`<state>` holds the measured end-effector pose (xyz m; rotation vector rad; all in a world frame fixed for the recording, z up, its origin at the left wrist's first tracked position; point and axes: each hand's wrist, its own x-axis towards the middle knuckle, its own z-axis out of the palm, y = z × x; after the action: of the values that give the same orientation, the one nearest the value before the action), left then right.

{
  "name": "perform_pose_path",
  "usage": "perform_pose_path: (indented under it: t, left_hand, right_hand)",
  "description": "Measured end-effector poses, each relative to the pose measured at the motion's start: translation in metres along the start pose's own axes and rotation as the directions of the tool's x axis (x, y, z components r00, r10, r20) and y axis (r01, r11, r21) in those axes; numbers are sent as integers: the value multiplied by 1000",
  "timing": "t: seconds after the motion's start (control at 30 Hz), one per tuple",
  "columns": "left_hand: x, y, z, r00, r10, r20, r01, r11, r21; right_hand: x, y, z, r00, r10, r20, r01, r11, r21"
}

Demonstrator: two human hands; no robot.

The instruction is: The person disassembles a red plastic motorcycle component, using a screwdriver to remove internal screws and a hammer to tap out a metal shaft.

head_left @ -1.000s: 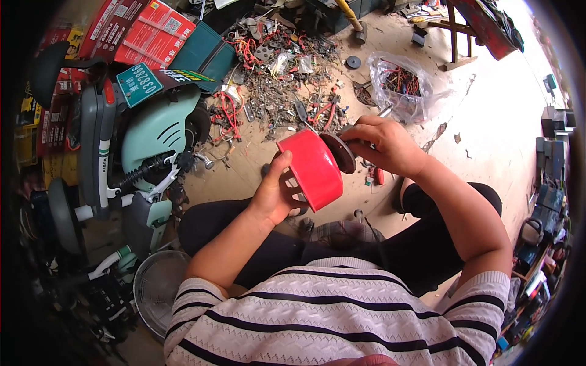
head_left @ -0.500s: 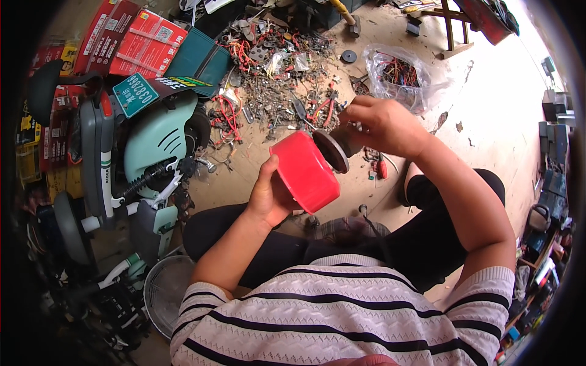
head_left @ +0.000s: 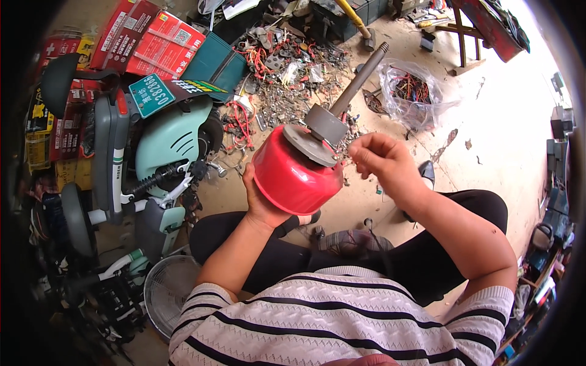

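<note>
My left hand (head_left: 262, 206) grips the red cup-shaped housing (head_left: 298, 188) from below and behind its left side. A grey metal disc (head_left: 302, 141) lies on the housing's tilted top, carrying a cylindrical collar (head_left: 325, 127) and a long metal shaft (head_left: 360, 78) with a threaded tip, slanting up to the right. My right hand (head_left: 381, 163) is just right of the disc, fingers loosely bent and apart, with nothing visible in them. My legs are crossed beneath the housing.
A mint-green scooter (head_left: 170, 143) and red cardboard boxes (head_left: 163, 46) fill the left. Scattered parts and wires (head_left: 281, 91), a bag of wires (head_left: 412, 91) and a hammer (head_left: 366, 36) lie ahead. A fan (head_left: 171, 287) is at lower left, tool cases (head_left: 552, 213) at far right.
The housing has turned so the disc faces upward, with the shaft now showing in full. My right hand has let go of it and moved down to the right.
</note>
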<state>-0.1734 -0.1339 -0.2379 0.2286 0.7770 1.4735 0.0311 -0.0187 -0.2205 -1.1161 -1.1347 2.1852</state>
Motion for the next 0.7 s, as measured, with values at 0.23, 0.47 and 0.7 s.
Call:
perform_pose_path:
  t: [0.23, 0.47, 0.7]
  left_hand:
    - [0, -3, -6, 999, -4, -40, 4, 1000, 9]
    - [0, -6, -4, 996, -85, -26, 84, 996, -26]
    - [-2, -5, -2, 999, -43, -28, 45, 997, 70]
  right_hand:
    - [-2, 7, 8, 989, -34, 141, 17, 993, 117]
    - [4, 7, 2, 990, -53, 128, 75, 981, -178]
    - [9, -11, 0, 977, 170, 130, -139, 966, -218]
